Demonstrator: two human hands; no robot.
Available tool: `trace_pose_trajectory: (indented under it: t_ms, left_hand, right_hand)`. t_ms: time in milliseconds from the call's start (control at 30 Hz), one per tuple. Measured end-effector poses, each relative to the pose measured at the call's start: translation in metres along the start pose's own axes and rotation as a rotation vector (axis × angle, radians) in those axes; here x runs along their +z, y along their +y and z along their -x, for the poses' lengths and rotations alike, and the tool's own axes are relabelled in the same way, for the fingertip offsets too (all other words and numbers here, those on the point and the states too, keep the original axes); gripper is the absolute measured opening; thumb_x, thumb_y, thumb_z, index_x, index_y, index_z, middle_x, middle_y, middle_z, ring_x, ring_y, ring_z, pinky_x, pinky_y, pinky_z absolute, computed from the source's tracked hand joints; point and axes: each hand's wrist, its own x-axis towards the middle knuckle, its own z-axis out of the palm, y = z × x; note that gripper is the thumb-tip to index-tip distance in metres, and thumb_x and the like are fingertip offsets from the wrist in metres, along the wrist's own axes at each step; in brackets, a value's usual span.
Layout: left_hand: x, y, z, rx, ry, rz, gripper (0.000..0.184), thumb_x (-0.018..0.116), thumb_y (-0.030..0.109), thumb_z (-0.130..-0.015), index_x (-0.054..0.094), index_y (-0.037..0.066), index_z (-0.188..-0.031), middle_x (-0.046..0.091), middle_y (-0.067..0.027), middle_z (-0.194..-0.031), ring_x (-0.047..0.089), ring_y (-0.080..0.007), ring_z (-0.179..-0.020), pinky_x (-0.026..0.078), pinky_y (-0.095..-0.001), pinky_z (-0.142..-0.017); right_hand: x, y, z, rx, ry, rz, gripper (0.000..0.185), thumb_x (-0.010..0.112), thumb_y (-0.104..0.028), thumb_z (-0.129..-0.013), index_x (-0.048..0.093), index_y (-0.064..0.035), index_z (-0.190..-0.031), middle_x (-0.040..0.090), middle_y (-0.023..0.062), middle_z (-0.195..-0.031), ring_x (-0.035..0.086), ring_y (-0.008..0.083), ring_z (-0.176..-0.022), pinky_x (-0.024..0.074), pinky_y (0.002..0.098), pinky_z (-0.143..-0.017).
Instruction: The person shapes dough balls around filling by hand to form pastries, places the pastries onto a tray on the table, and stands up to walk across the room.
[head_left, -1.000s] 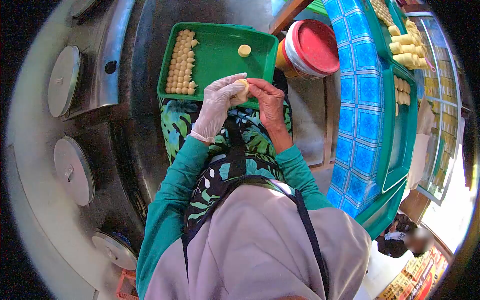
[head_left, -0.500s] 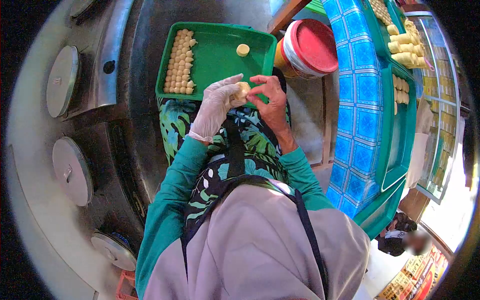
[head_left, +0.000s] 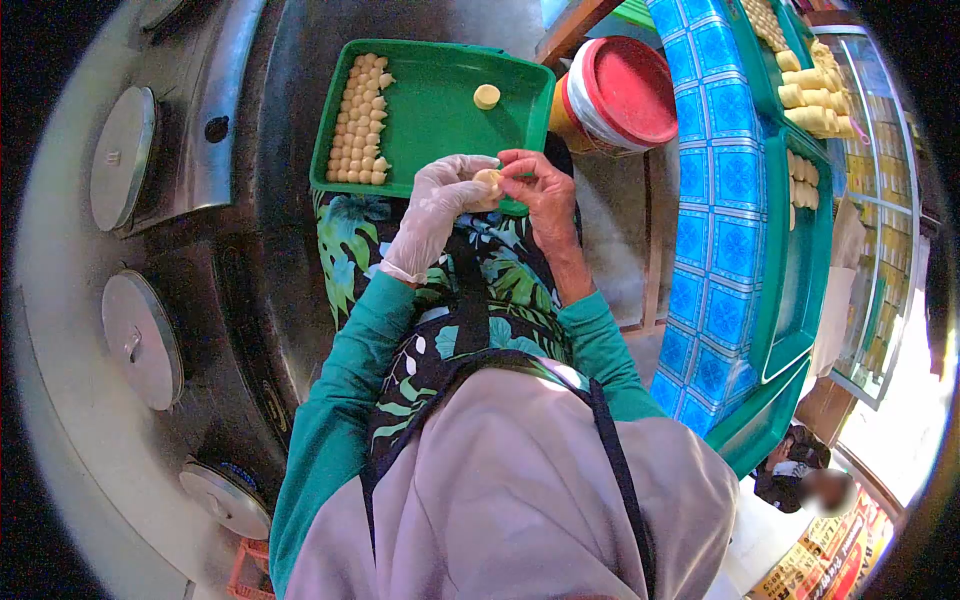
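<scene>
A small piece of pale dough (head_left: 488,178) is held between my two hands, just over the near edge of the green tray (head_left: 430,120). My left hand (head_left: 445,195), in a clear glove, grips it from the left. The bare fingers of my right hand (head_left: 545,195) pinch it from the right. Rows of round dough balls (head_left: 355,130) fill the tray's left side, a few with pointed tips facing right. Alone at the upper right of the tray sits a flat, round dough piece (head_left: 486,97).
Beyond the tray's right end stands a bucket with a red lid (head_left: 630,90). A table under a blue checked cloth (head_left: 690,220) runs along the right, bearing green trays (head_left: 795,290) and dough rolls (head_left: 815,95). Several round metal lids (head_left: 142,340) line the left. Another person (head_left: 795,470) is at lower right.
My right hand's fingers have closed in on the dough, and both hands now cover more of it. The tray and its dough balls look the same.
</scene>
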Motion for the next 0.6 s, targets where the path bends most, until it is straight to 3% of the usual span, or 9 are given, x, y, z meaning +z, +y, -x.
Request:
trace_pose_trajectory:
  t_ms: [67,300,400,467,600]
  left_hand:
    - [0.0,-0.004,-0.001,0.068,-0.086,-0.102,0.03,0.064,0.004,-0.082,0.06,-0.003,-0.111,0.066,-0.0098,-0.098,0.065,-0.0161,-0.081,0.054,-0.0279,-0.073]
    - [0.005,0.001,0.001,0.045,-0.057,-0.044,0.032,0.065,0.006,-0.082,0.06,-0.002,-0.112,0.066,-0.0084,-0.099,0.065,-0.0153,-0.084,0.054,-0.0274,-0.074]
    - [0.008,0.004,0.004,0.043,-0.08,0.012,0.03,0.065,0.008,-0.083,0.06,-0.003,-0.111,0.066,-0.0091,-0.098,0.065,-0.0158,-0.084,0.055,-0.028,-0.074]
    - [0.007,-0.001,0.001,0.053,-0.094,-0.011,0.026,0.062,0.009,-0.086,0.061,-0.004,-0.108,0.066,-0.0106,-0.098,0.066,-0.0169,-0.082,0.057,-0.0303,-0.073]
    - [0.001,-0.001,0.001,0.006,-0.08,0.094,0.022,0.057,0.011,-0.089,0.062,-0.004,-0.105,0.066,-0.0108,-0.094,0.066,-0.0167,-0.079,0.059,-0.0342,-0.069]
  right_hand:
    - [-0.001,-0.004,0.0,0.175,-0.004,-0.34,0.016,0.073,0.001,-0.071,0.065,-0.0013,-0.084,0.064,0.0108,-0.108,0.061,0.0179,-0.09,0.0495,0.0303,-0.079]
    - [0.0,-0.009,0.002,0.115,-0.004,-0.197,0.019,0.071,-0.004,-0.076,0.069,-0.0002,-0.095,0.066,0.0116,-0.103,0.062,0.0197,-0.094,0.0477,0.0312,-0.087]
    - [-0.001,0.002,0.009,0.159,0.122,-0.462,0.018,0.07,-0.004,-0.077,0.071,0.0013,-0.095,0.067,0.0119,-0.104,0.062,0.0189,-0.097,0.0473,0.0305,-0.087]
    - [-0.003,0.007,0.014,0.366,0.064,-0.581,0.017,0.07,-0.003,-0.077,0.07,0.0026,-0.093,0.067,0.0117,-0.106,0.06,0.0177,-0.1,0.0461,0.0315,-0.089]
    - [0.0,0.011,0.012,0.257,0.036,-0.491,0.018,0.069,-0.001,-0.076,0.07,0.0009,-0.094,0.067,0.0106,-0.103,0.061,0.0175,-0.096,0.0455,0.0318,-0.089]
